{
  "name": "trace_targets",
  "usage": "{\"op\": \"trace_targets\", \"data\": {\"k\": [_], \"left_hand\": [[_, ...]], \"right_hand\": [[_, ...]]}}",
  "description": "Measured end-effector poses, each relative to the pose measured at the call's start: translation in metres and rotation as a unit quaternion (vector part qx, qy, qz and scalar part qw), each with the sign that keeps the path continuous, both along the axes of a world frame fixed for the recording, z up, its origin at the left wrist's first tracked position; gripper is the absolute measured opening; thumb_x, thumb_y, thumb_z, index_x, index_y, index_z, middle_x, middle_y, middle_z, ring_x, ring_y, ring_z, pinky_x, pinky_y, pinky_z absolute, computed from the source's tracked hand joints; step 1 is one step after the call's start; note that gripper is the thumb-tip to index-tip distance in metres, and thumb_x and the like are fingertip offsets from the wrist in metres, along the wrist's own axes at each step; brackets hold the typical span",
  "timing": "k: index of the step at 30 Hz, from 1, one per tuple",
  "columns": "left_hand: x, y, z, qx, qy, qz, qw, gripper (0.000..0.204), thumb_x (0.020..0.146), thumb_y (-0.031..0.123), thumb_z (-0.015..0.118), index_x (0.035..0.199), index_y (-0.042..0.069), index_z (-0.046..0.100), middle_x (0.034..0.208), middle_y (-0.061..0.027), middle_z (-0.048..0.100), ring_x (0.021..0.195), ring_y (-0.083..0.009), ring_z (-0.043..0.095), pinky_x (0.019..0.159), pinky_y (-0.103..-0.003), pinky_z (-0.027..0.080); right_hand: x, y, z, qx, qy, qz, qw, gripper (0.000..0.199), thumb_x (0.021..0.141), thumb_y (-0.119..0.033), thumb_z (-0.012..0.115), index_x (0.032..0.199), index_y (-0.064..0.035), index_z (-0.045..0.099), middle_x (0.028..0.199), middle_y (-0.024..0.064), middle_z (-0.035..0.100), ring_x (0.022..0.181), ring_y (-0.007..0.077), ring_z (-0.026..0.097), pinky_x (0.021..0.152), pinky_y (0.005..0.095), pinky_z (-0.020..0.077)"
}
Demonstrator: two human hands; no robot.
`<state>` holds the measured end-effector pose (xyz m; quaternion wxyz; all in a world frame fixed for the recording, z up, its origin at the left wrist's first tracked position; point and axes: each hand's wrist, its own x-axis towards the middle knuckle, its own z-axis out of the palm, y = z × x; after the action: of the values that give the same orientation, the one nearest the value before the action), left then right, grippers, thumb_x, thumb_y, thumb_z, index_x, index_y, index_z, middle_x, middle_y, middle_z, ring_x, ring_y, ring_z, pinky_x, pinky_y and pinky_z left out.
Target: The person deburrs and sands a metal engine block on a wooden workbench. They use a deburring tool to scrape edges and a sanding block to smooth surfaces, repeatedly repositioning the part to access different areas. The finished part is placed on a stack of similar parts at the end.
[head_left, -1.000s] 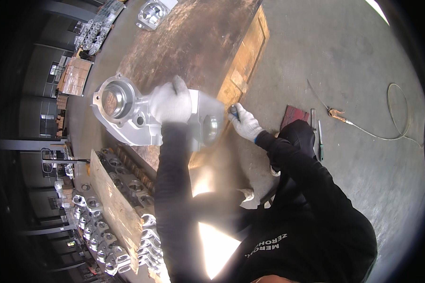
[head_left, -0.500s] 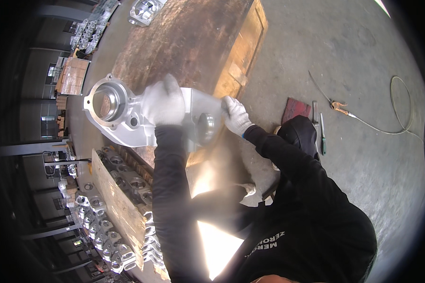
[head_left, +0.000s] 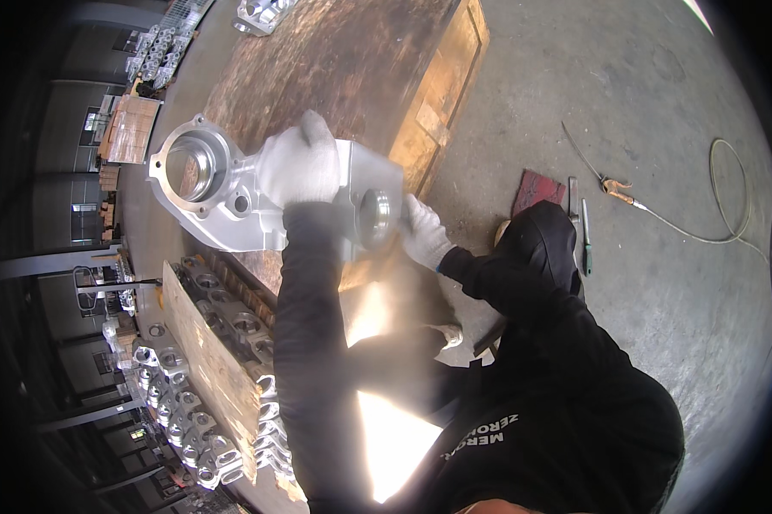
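From my remote seat I have the silver casting (head_left: 262, 227) at 10 o'clock, lying lengthwise from its round flange (head_left: 221, 154), pointing to 9, to its squarer end at about 11. It sits over the near end of the brown counter (head_left: 335, 60); I cannot tell whether it rests on the wood or is borne up.

My left hand (head_left: 302, 163), in a white glove, is closed over the casting's middle. That grip near mid-length probably steadies both ends at once. My right hand (head_left: 424, 236), also gloved, comes in from 4 o'clock with fingers curled at the squarer end. They are partly hidden behind it, so I cannot tell whether they clasp a tool or just meet the metal. Working from that side keeps my forearms uncrossed.

At 2 o'clock a red pad (head_left: 538, 194) lies on the floor (head_left: 660, 334), and toward 3 a green-handled tool (head_left: 586, 257) and an orange air gun (head_left: 616, 188), likely put on my right to suit that arm. A second casting (head_left: 262, 15) sits at 11, on the counter's far part. At 8, a wooden board (head_left: 206, 368) stands between rows of castings (head_left: 180, 403), perhaps keeping them apart.
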<state>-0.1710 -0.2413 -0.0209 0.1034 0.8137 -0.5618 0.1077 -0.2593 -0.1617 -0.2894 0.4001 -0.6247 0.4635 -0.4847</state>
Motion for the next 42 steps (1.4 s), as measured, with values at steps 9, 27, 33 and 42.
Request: {"op": "trace_targets", "data": {"k": [9,27,33,42], "left_hand": [[0.006,0.01,-0.001,-0.021,-0.024,-0.035,0.999,0.062,0.102,0.043,0.035,0.086,0.002,0.079,0.093,-0.0263,0.075,0.094,-0.0485,0.07,0.091,-0.057,0.051],[0.006,0.004,-0.003,-0.012,0.0,-0.018,1.0,0.066,0.104,0.049,0.037,0.09,0.0,0.078,0.094,-0.0267,0.075,0.096,-0.0488,0.07,0.09,-0.056,0.051],[0.003,0.001,-0.001,0.001,-0.006,-0.001,1.0,0.068,0.103,0.049,0.033,0.09,0.001,0.08,0.094,-0.0269,0.075,0.095,-0.0484,0.071,0.091,-0.056,0.052],[0.006,0.0,-0.005,-0.008,-0.013,0.015,1.0,0.065,0.101,0.046,0.034,0.085,0.004,0.081,0.09,-0.0252,0.075,0.091,-0.0462,0.072,0.089,-0.054,0.052]], "right_hand": [[-0.028,0.007,-0.009,0.051,0.094,0.107,0.988,0.026,0.096,-0.011,0.068,0.117,-0.0026,0.057,0.107,0.0204,0.072,0.102,0.0431,0.068,0.089,0.053,0.0542],[-0.009,-0.057,0.011,-0.009,0.035,-0.005,0.999,0.029,0.09,-0.002,0.064,0.118,-0.0037,0.056,0.107,0.0266,0.068,0.104,0.0499,0.066,0.088,0.0552,0.054],[0.002,-0.036,0.013,0.003,-0.007,-0.036,0.999,0.02,0.094,-0.007,0.064,0.112,-0.0047,0.056,0.104,0.0255,0.069,0.102,0.0498,0.066,0.088,0.0574,0.053],[0.0,0.016,-0.006,-0.016,0.033,0.022,0.999,0.012,0.096,-0.011,0.062,0.107,-0.0054,0.059,0.101,0.0227,0.066,0.096,0.0484,0.064,0.084,0.0554,0.0519]]}}
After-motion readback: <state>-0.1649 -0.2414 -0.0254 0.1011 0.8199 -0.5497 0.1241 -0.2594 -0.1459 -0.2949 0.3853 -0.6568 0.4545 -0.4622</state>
